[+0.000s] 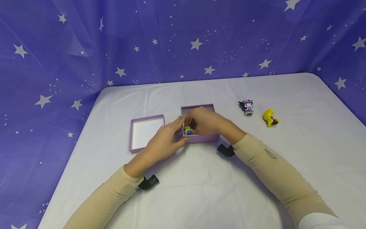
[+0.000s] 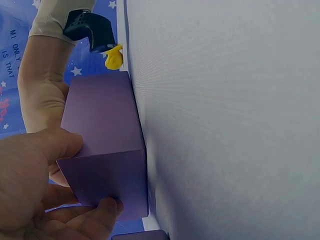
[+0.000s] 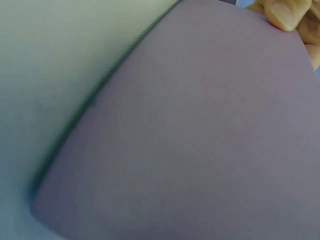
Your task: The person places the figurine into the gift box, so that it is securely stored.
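A purple open-topped box (image 1: 201, 138) stands on the table. My left hand (image 1: 164, 141) grips its left front corner; in the left wrist view, the thumb lies on the front wall and the fingers on the side wall (image 2: 107, 180). My right hand (image 1: 204, 121) reaches down into the box from the right, its fingers curled at a small yellow-and-blue figurine (image 1: 188, 130) by the left wall. Part of that figurine is hidden by the hand. In the right wrist view, the box's front wall (image 3: 175, 130) fills most of the picture, with my left thumb (image 3: 282, 15) on its edge.
Left of the box, a matching purple lid (image 1: 132, 135) lies with its white inside up. To the right stand a black-and-purple figurine (image 1: 248, 107) and a yellow-haired figurine (image 1: 269, 117). A white cloth covers the table (image 1: 206, 181); a starry purple curtain (image 1: 171, 41) hangs behind.
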A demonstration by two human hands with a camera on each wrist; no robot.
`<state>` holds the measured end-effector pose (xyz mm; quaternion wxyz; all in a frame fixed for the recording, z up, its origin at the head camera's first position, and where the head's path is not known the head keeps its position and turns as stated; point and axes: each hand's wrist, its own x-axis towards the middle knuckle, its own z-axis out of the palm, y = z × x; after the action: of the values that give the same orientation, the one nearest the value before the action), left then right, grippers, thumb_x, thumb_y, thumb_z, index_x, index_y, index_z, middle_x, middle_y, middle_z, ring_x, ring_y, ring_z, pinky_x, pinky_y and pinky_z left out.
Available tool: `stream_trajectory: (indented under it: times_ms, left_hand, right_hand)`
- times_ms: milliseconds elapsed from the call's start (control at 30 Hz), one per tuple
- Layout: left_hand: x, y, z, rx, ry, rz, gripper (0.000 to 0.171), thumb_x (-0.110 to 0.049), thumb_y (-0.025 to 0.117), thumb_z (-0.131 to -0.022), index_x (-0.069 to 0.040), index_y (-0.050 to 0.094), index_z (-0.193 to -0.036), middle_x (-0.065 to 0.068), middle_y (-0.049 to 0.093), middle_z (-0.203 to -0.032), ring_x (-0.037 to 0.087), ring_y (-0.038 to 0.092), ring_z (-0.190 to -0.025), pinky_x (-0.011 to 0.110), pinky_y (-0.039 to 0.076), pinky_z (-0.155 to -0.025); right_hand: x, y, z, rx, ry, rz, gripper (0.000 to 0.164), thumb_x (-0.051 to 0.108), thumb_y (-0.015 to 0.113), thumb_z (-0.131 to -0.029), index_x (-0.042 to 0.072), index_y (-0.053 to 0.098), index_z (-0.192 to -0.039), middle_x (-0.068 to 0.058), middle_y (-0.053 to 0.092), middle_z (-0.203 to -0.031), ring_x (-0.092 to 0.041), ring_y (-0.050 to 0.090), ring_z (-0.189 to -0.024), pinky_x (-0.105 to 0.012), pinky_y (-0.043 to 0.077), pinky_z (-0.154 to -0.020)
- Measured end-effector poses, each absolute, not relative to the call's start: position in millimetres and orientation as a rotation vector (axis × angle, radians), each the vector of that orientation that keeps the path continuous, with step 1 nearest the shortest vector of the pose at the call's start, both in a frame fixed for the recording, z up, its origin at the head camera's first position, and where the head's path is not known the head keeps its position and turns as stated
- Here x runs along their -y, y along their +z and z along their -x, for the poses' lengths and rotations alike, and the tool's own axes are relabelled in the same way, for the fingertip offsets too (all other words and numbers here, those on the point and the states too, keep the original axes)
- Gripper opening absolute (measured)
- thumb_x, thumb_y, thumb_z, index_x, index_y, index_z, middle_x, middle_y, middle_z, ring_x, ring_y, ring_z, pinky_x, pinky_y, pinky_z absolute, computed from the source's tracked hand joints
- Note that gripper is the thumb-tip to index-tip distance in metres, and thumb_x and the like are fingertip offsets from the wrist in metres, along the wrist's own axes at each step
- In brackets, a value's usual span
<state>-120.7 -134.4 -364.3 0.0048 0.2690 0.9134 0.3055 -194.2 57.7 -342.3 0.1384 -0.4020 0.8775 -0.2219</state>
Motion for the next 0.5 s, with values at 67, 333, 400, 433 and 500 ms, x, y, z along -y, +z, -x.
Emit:
stream_trajectory:
  times_ms: [67, 333, 400, 433, 500]
  left_hand:
    - [134.1, -364.1, 120.8, -2.86, 0.955, -0.843, 0.072, -0.029, 0.07, -0.091, -0.002, 0.037, -0.149, 0.021, 0.037, -0.15, 0.027, 0.038, -0.135, 0.036, 0.035, -0.108]
    - [134.1, -363.3, 119.9, -2.861, 0.936, -0.826, 0.072, -0.029, 0.07, -0.091, -0.002, 0.037, -0.148, 0.02, 0.036, -0.15, 0.027, 0.038, -0.136, 0.036, 0.035, -0.109]
    - [134.2, -363.2, 119.5, -2.858, 0.936, -0.826, 0.072, -0.029, 0.07, -0.091, -0.001, 0.037, -0.148, 0.02, 0.036, -0.15, 0.028, 0.038, -0.136, 0.037, 0.035, -0.109]
    - [134.4, -363.3, 119.4, -2.856, 0.938, -0.826, 0.072, -0.029, 0.07, -0.091, -0.001, 0.037, -0.148, 0.02, 0.036, -0.15, 0.027, 0.037, -0.136, 0.036, 0.035, -0.109]
    - [134.5, -363.9, 119.5, -2.856, 0.939, -0.827, 0.072, -0.029, 0.07, -0.091, -0.002, 0.037, -0.148, 0.02, 0.036, -0.15, 0.027, 0.037, -0.136, 0.036, 0.034, -0.109]
  right_hand:
    - [-56.3, -343.7, 195.1, -2.534, -0.643, 1.143, 0.023, 0.009, 0.085, -0.074, 0.007, 0.075, -0.094, 0.002, 0.067, -0.089, -0.011, 0.063, -0.079, -0.024, 0.052, -0.072]
    - [-54.3, -346.1, 196.0, -2.543, -0.626, 1.117, 0.025, 0.005, 0.086, -0.071, 0.009, 0.074, -0.092, 0.002, 0.066, -0.087, -0.012, 0.061, -0.077, -0.025, 0.051, -0.071]
    - [-54.5, -346.0, 195.7, -2.542, -0.625, 1.112, 0.025, 0.005, 0.086, -0.071, 0.009, 0.074, -0.092, 0.003, 0.066, -0.088, -0.012, 0.061, -0.077, -0.025, 0.051, -0.071]
    - [-54.7, -346.0, 195.6, -2.54, -0.626, 1.109, 0.025, 0.005, 0.086, -0.071, 0.009, 0.074, -0.093, 0.003, 0.066, -0.088, -0.011, 0.061, -0.078, -0.025, 0.052, -0.072]
    - [-55.4, -345.4, 195.1, -2.535, -0.627, 1.11, 0.025, 0.006, 0.086, -0.072, 0.008, 0.074, -0.094, 0.003, 0.067, -0.09, -0.011, 0.062, -0.079, -0.024, 0.052, -0.073]
